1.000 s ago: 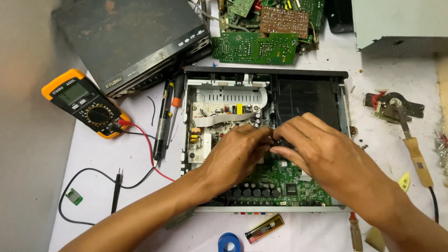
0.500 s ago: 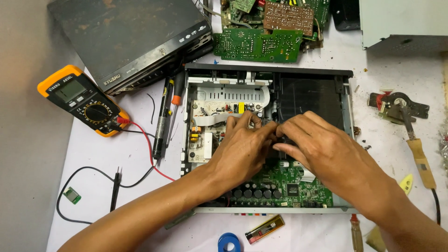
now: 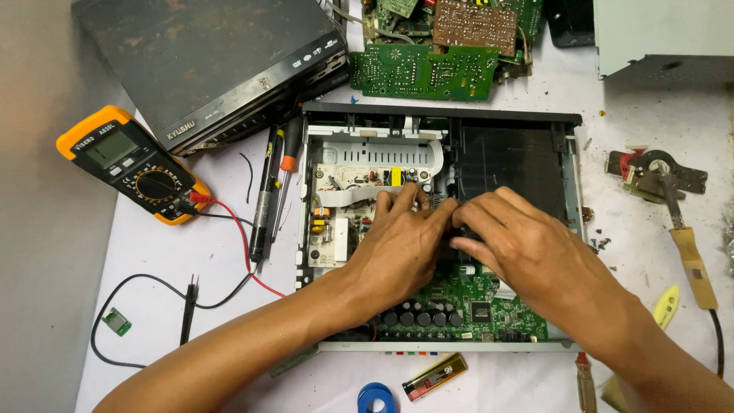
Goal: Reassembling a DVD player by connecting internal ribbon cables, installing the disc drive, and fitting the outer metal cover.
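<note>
A white work surface (image 3: 191, 260) fills the view, with a grey strip of floor or bench along its nine o'clock edge. Farthest toward nine o'clock lies an orange-cased multimeter (image 3: 134, 164), its red and black leads (image 3: 229, 252) trailing toward six o'clock, where a black probe (image 3: 188, 310) and a small green chip (image 3: 117, 321) lie. At eleven o'clock sits a closed dark disc player (image 3: 206, 61), and just beside the open chassis lies a black pen-shaped tool with an orange collar (image 3: 271, 191). The open player chassis (image 3: 440, 115) holds the centre: inside it, a pale power board (image 3: 344, 206) occupies the nine o'clock side, a black drive bay (image 3: 508, 157) the one o'clock corner, and a green main board (image 3: 466, 306) with a row of dark capacitors the six o'clock edge. The left hand (image 3: 401, 245) and right hand (image 3: 527, 248) meet over the middle of the chassis, fingertips together and pressed down on something between them; what they pinch is hidden, so I cannot tell the grip. At twelve o'clock loose green circuit boards (image 3: 424, 73) are piled. Below the chassis lie a roll of blue tape (image 3: 375, 398) and a small battery (image 3: 434, 376). At three o'clock rests a soldering iron with a wooden handle (image 3: 692, 264).
</note>
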